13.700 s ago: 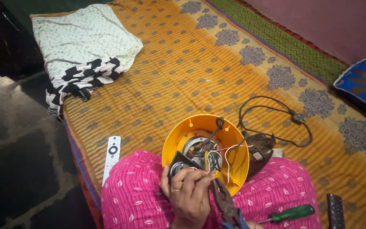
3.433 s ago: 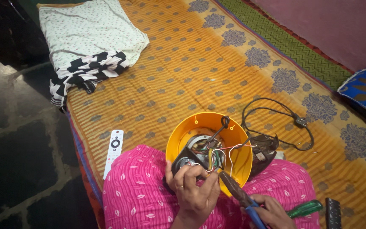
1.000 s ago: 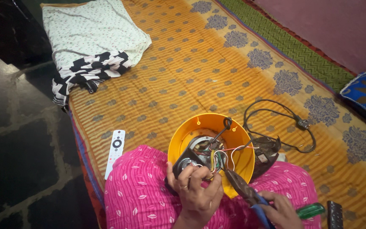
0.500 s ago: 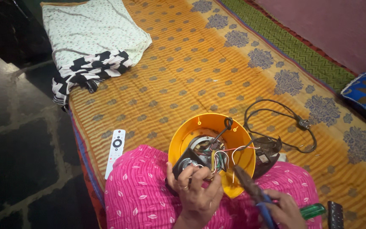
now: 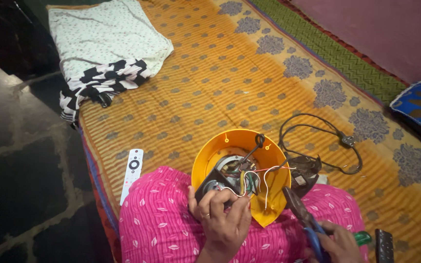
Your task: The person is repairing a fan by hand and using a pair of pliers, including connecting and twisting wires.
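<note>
While your left hand (image 5: 222, 221) pinches the thin wires (image 5: 249, 179) and steadies the small dark part against the orange housing (image 5: 269, 158), that shell rests tilted on your lap, open side up so its insides face you. Your right hand (image 5: 337, 243) has its grip closed round the blue-handled pliers (image 5: 302, 214), nose hovering just beside the rim. A white remote (image 5: 132, 170) lies on the bed (image 5: 210, 92).

The left hand (image 5: 222, 219) is gripping the wiring inside an open yellow housing (image 5: 242, 175) resting on the lap. Just to its right, the right hand (image 5: 337, 243) is holding blue-handled pliers (image 5: 302, 216), tips pointing toward the housing.
</note>
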